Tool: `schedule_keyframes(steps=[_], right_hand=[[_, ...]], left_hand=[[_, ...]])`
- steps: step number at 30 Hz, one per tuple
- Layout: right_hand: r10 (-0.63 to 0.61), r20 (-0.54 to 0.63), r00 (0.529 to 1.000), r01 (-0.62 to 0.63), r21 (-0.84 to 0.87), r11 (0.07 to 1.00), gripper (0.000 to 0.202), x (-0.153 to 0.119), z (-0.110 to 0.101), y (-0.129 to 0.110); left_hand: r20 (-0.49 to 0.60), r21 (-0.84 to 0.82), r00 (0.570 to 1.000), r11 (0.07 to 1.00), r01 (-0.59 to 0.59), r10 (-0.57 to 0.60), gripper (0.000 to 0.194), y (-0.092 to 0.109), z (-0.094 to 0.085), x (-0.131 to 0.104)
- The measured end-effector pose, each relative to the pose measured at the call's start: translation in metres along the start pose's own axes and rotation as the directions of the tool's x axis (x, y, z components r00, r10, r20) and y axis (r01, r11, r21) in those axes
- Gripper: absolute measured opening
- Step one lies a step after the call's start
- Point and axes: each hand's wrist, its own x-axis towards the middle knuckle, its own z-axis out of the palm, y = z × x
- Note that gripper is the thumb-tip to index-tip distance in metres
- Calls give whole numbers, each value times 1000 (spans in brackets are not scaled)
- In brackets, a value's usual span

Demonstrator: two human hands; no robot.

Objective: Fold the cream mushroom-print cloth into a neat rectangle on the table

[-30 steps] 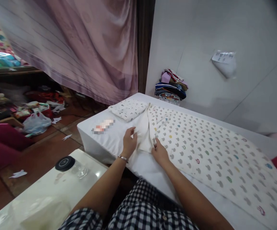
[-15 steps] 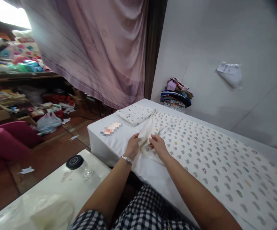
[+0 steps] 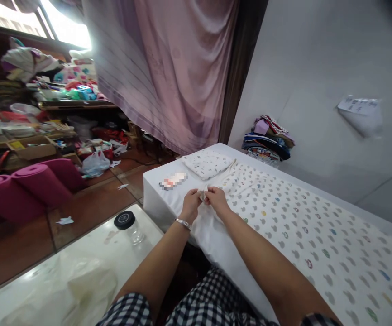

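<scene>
A white blanket [image 3: 294,222] with a repeated grey print and small coloured figures is spread along a white-covered bed [image 3: 157,190]. At its near left corner, my left hand [image 3: 191,203] pinches the cloth's edge. Close beside it, my right hand [image 3: 216,198] grips the same edge, fingers curled in. The bit of fabric between the fingertips is mostly hidden. Beyond both hands lies a flat white pillow [image 3: 207,164] with a small dark print. A blurred-out flat item [image 3: 173,181] rests on the sheet left of the pillow.
A white table [image 3: 90,246] at lower left bears a clear jar with a black lid [image 3: 124,220] and a crumpled plastic bag [image 3: 90,280]. Folded clothes [image 3: 267,138] are stacked by the wall. Pink rolled mats [image 3: 43,185] lie on the tiled floor. A pink curtain [image 3: 182,68] hangs behind.
My hands have come closer together along the blanket's edge. The raised fold near the pillow has dropped and lies flatter. My view has turned to the left.
</scene>
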Motion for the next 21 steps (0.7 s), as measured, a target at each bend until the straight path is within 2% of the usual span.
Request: schedule_keyframes(steps=[5, 8, 10, 13, 17, 19, 21], right_hand=[[-22, -9, 1000, 21, -85, 996, 16, 0, 5, 2], [-49, 44, 998, 54, -142, 988, 13, -2, 7, 2], [-83, 105, 991, 103, -192, 976, 15, -3, 7, 4], [-127, 164, 978, 165, -243, 956, 20, -3, 5, 8], [-139, 208, 968, 190, -250, 949, 33, -2, 4, 13], [-146, 225, 964, 205, -267, 942, 38, -4, 2, 17], [-179, 191, 965, 235, -330, 914, 38, -10, -5, 22]], left_hand=[[-77, 5, 996, 998, -55, 56, 16, -7, -4, -3], [-43, 88, 986, 983, -158, 162, 15, -11, -5, -7], [-11, 96, 981, 977, -191, 193, 16, -11, -5, -10], [-11, 68, 984, 982, -174, 175, 22, -11, -4, -13], [-69, 131, 986, 982, -139, 149, 30, -12, -6, -8], [-117, 151, 988, 985, -83, 101, 27, -13, -10, 0], [-158, 147, 986, 988, -38, 62, 21, -13, -16, 11]])
